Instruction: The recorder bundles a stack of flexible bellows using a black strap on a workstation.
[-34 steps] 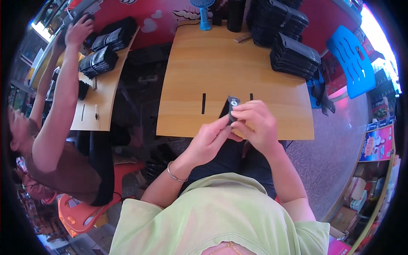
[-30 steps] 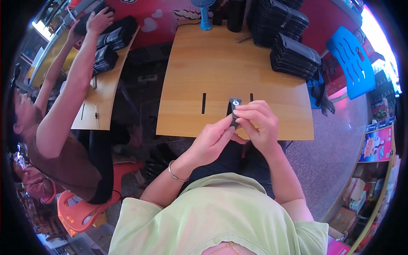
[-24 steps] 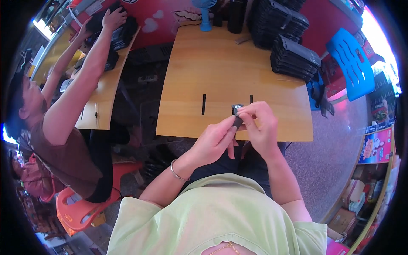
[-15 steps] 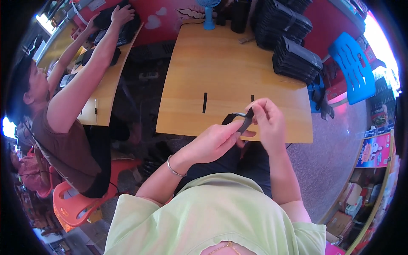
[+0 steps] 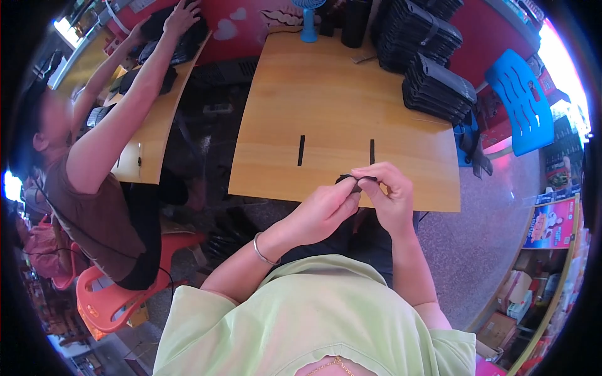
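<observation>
Just off the near edge of the table, my left hand (image 5: 323, 213) and my right hand (image 5: 395, 200) meet around a short black strap (image 5: 367, 179). Both hands are closed, thumbs and fingers pinching it from either side. Most of the strap is covered by my fingers, so its full shape cannot be made out. Beyond my hands, one narrow black strip (image 5: 301, 151) lies on the wooden table (image 5: 313, 94). A second black strip (image 5: 372, 151) lies to its right, straight ahead of my right hand.
Stacks of folded black goods (image 5: 439, 88) fill the table's far right corner. A blue fan (image 5: 308, 22) stands at the far edge beside a dark cylinder (image 5: 355, 25). On the left, a co-worker (image 5: 103, 219) reaches across another table. A blue chair (image 5: 520, 100) stands at right.
The strap, which showed as a curved loop between my hands, is now bunched between my fingertips. My right hand has come lower and nearer to my left, uncovering more of the right-hand strip.
</observation>
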A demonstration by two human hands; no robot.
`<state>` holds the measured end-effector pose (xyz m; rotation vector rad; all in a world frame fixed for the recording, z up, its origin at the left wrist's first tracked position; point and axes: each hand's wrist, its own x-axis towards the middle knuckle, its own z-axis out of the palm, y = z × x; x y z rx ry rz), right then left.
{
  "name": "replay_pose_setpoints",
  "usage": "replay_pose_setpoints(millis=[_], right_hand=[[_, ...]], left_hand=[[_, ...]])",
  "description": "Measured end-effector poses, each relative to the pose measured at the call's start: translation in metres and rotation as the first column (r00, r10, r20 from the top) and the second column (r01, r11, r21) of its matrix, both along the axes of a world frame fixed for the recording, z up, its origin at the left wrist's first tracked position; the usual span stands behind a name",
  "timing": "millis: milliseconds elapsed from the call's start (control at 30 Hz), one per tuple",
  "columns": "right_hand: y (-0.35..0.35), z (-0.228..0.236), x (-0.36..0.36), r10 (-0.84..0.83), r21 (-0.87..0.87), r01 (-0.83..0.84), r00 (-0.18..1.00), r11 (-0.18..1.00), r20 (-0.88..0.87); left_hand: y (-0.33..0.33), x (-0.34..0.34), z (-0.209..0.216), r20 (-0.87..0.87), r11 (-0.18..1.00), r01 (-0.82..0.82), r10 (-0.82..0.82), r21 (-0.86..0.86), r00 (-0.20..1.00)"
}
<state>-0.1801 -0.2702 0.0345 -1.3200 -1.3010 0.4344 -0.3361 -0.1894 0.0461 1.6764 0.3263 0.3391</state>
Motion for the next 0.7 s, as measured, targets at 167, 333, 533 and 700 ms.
replay_pose_setpoints(millis=[167, 333, 533, 700], right_hand=[[0.002, -0.002, 0.0, 0.066, -0.094, -0.131, 0.861, 0.987, -0.505], [0.009, 0.008, 0.014, -0.117, -0.201, 0.014, 0.849, 0.98, -0.516], [0.007, 0.021, 0.017, -0.037, -0.103, -0.018, 0.863, 0.995, -0.504], [0.001, 0.021, 0.01, -0.07, -0.123, -0.004, 0.806, 0.992, -0.588]], left_hand=[[0.003, 0.0, -0.002, 0.049, 0.986, -0.012, 0.004, 0.164, 0.999], [0.005, -0.009, -0.005, -0.018, 0.995, 0.07, -0.069, 0.073, 0.997], [0.004, -0.015, -0.001, -0.034, 0.998, 0.067, -0.067, 0.008, 0.997], [0.006, -0.015, 0.005, -0.148, 0.99, 0.134, -0.127, 0.039, 0.981]])
